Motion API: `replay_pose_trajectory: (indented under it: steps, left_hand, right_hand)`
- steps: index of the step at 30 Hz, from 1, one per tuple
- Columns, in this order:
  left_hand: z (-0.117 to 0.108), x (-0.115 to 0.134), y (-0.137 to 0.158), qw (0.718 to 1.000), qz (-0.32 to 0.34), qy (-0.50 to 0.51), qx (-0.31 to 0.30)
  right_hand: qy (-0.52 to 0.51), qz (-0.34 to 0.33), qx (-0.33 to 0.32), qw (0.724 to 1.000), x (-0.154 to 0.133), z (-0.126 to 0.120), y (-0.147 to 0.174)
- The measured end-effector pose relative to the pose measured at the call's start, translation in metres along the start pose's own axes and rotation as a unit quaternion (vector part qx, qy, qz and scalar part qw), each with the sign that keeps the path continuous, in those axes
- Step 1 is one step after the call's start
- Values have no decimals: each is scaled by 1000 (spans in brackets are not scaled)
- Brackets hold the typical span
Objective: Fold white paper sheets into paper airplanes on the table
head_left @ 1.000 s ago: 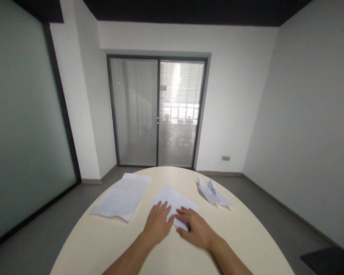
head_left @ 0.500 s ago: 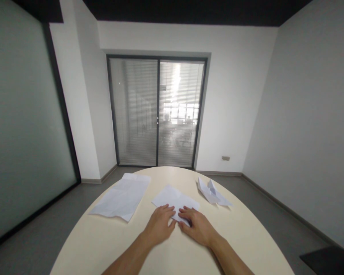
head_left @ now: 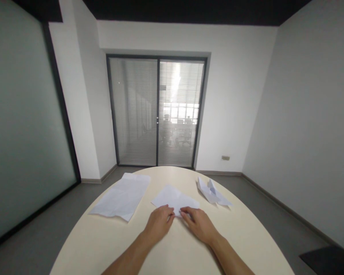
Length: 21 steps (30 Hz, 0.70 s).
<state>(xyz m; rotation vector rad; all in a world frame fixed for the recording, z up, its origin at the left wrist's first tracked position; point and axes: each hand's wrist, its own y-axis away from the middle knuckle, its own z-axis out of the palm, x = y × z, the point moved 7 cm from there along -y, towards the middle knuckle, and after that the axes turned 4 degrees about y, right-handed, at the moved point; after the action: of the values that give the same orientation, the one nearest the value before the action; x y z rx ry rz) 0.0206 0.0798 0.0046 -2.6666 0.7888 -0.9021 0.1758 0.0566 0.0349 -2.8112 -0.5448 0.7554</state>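
A white sheet of paper (head_left: pixel 172 196) lies on the table in front of me, its near part folded and one corner pointing away. My left hand (head_left: pixel 160 221) pinches its near edge between thumb and fingers. Close beside it, my right hand (head_left: pixel 199 223) has its thumb and fingertips drawn together on the same near edge, a little to the right. The fingers partly cover the fold. To the right rests a folded paper boat (head_left: pixel 213 193), touched by neither hand.
A larger creased white sheet (head_left: pixel 123 196) lies on the left of the round cream table (head_left: pixel 172 256). Beyond the table stands a glass door with blinds (head_left: pixel 157 110). A dark flat object (head_left: pixel 329 259) shows at the lower right.
My fingers have drawn in from lying spread on the paper to pinching its near edge. The paper's near corner between my hands no longer shows; its near edge now looks straighter.
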Motion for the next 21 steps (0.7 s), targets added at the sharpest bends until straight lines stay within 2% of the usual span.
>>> replay_pose_trajectory:
  steps: [10,21]
  left_hand:
    - [-3,3,-2,999,-13,-32,-2]
    - [-1,1,-2,999,-12,-32,6]
  right_hand:
    - [15,42,21,999,20,5,-3]
    - [40,28,42,998,27,10,-5]
